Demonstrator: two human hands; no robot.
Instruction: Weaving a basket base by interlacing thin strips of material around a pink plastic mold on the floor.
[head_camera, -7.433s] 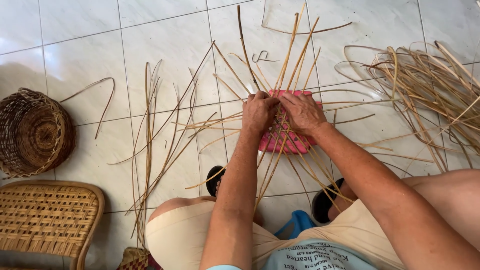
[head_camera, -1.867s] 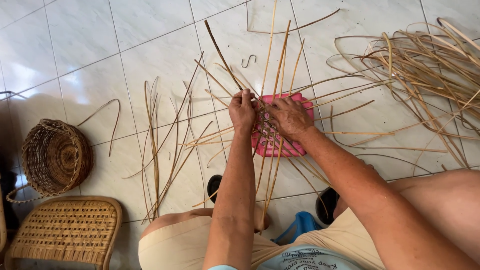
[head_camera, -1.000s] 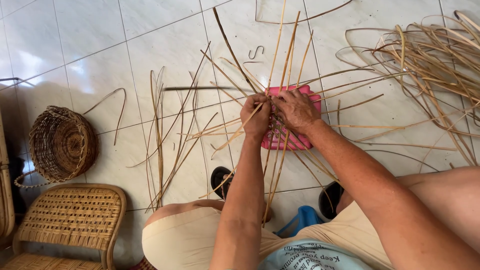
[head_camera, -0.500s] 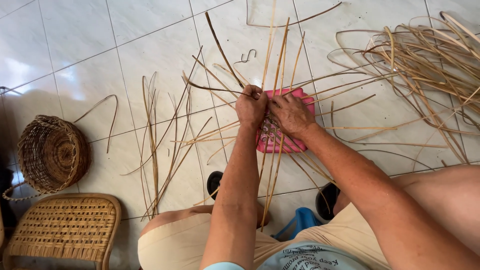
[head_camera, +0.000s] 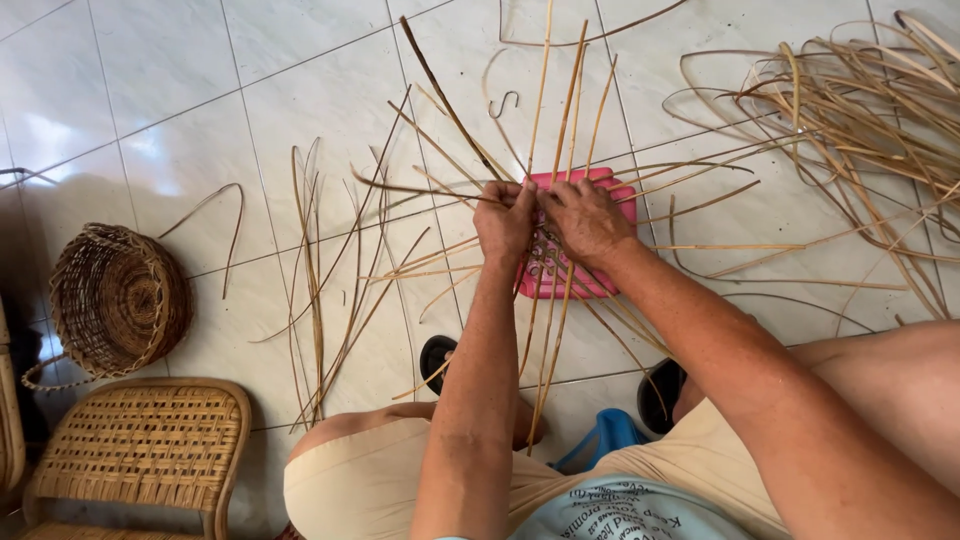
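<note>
Over the pink tray (head_camera: 600, 190) on the floor, left hand (head_camera: 505, 220) and right hand (head_camera: 585, 218) sit side by side, both pinching rattan strips (head_camera: 556, 130) whose long axes fan away from the person.

No pkgs, signs or screens in view. Only print: dark lettering patch on pale blue shirt (head_camera: 625, 510), bottom centre, btwn forearms.

white tiled floor (head_camera: 150, 80); rattan strips (head_camera: 850, 110); woven basket (head_camera: 120, 300); pink board (head_camera: 585, 235)
</note>
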